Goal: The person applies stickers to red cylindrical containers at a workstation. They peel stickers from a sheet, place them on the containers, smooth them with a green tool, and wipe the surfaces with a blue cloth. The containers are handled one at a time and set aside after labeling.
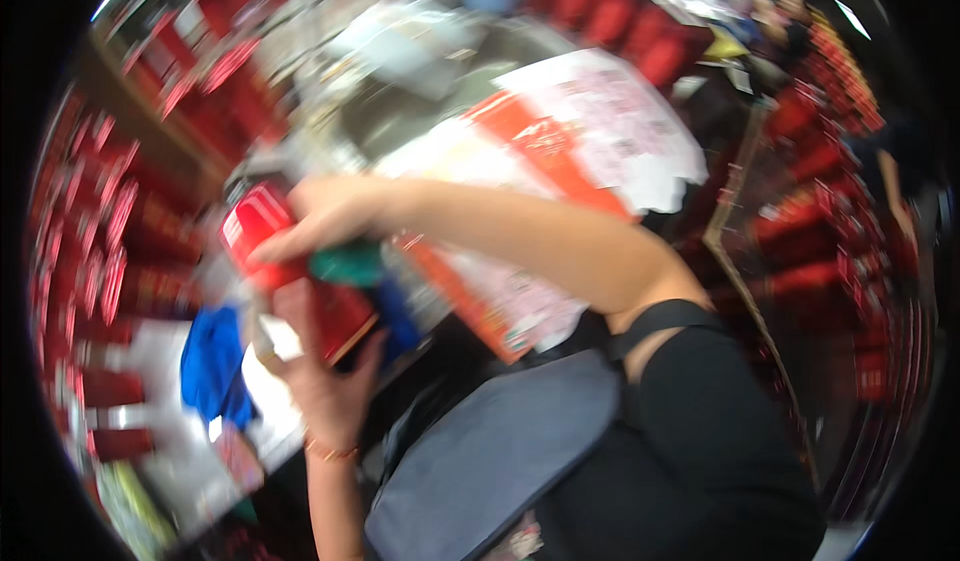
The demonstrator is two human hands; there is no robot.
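My left hand [315, 341], with a bracelet at its wrist, comes up from the lower edge, its fingers closed around a dark red box [345, 316]. My right hand [340, 211] reaches across from the right, fingers bent over a glossy red piece [258, 223] with a pale patch. The two red parts meet near my left fingertips; blur hides whether they are one box or two things. Just under my right wrist shows a green item [347, 263]. Beside the red box is something blue [398, 316].
Blue cloth-like material [215, 366] lies on a pale surface at left. Printed sheets [610, 121] and an orange-red strip [550, 151] cover the table beyond my right arm. A clear plastic bag [410, 46] sits farther back. Red goods [130, 211] line the left; another person's arm [893, 196] shows at far right.
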